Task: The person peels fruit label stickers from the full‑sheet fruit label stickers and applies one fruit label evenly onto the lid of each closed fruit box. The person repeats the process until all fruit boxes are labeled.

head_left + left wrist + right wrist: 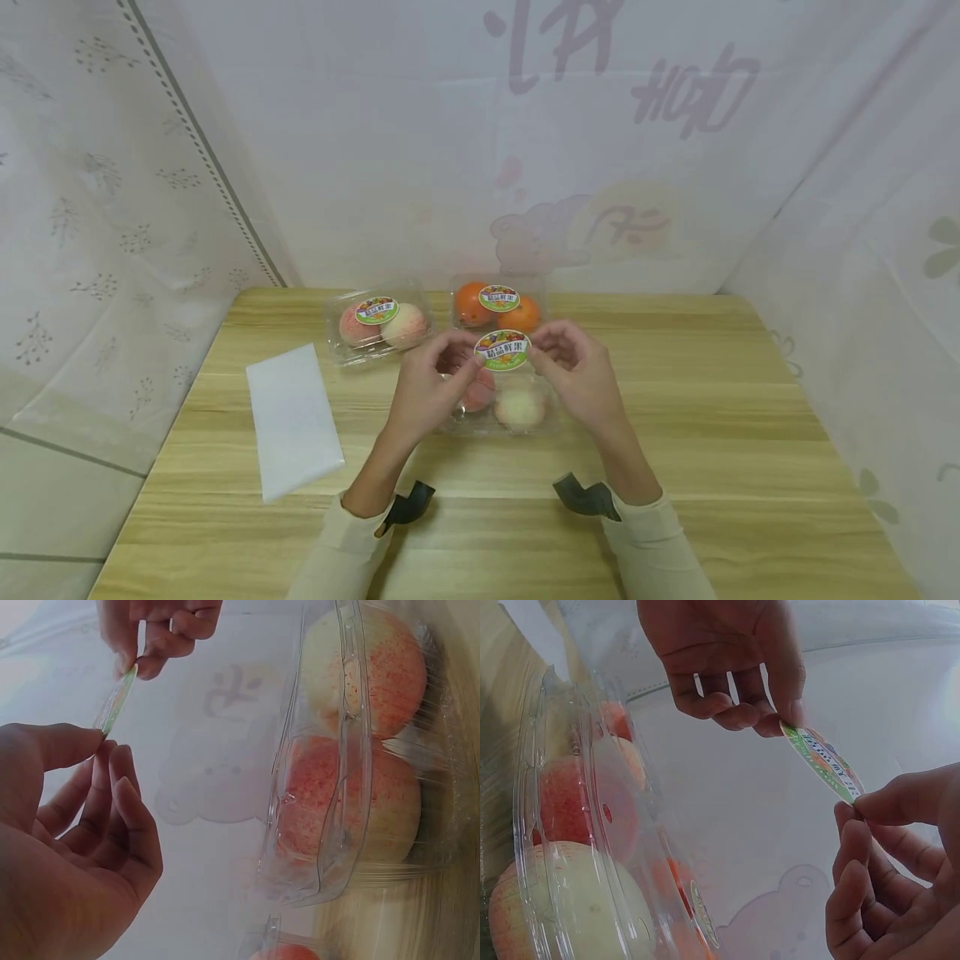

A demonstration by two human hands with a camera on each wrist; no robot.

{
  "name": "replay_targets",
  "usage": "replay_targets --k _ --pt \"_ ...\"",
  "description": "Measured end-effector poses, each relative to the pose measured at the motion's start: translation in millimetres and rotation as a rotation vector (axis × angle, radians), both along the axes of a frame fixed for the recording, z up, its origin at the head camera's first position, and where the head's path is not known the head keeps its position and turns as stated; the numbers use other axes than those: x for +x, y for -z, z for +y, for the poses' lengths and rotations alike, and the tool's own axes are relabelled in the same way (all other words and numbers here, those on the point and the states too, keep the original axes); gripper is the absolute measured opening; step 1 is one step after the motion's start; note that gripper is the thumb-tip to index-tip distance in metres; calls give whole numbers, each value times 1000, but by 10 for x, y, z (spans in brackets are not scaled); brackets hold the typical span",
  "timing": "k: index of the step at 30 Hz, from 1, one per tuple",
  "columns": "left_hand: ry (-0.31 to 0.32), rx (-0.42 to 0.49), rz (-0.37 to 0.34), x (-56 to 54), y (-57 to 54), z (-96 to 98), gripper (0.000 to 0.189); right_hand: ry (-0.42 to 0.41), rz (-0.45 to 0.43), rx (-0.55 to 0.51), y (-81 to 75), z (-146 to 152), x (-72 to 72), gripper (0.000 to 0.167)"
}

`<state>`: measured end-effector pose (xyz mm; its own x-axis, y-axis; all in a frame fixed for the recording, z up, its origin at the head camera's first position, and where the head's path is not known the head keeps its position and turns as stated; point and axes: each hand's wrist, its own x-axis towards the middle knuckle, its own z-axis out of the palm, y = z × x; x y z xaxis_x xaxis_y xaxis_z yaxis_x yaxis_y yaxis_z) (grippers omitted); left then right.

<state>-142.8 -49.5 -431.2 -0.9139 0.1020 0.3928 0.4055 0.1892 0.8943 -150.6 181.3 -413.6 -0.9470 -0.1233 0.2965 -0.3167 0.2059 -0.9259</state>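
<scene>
An oval fruit label sticker (502, 350) with a green lower edge and printed characters is stretched between both hands. My left hand (433, 382) pinches its left end between thumb and fingertip. At the opposite end, my right hand (577, 371) pinches it the same way. Both wrist views show the sticker (825, 761) held up in the air, above and beyond the fruit box. Below the hands stands a clear plastic box (480, 430) with two peach-like fruits, one pinkish (477, 392) and one pale (521, 407). No label shows on this box's lid.
Behind, a clear box of orange fruits (519, 315) bears a similar label (498, 298). To its left sits another labelled box (360, 357) of two peach-like fruits. A white sheet (294, 423) lies at the left on the wooden table (712, 400). Patterned curtains (420, 167) surround the table.
</scene>
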Motion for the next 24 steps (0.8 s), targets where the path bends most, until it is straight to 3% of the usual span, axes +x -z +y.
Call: replay_targets --k 6,24 --pt "-14 14 -23 -5 1 -6 17 -34 36 80 -4 20 7 23" --pt "7 13 -38 -48 62 -38 18 -28 24 171 41 30 -11 15"
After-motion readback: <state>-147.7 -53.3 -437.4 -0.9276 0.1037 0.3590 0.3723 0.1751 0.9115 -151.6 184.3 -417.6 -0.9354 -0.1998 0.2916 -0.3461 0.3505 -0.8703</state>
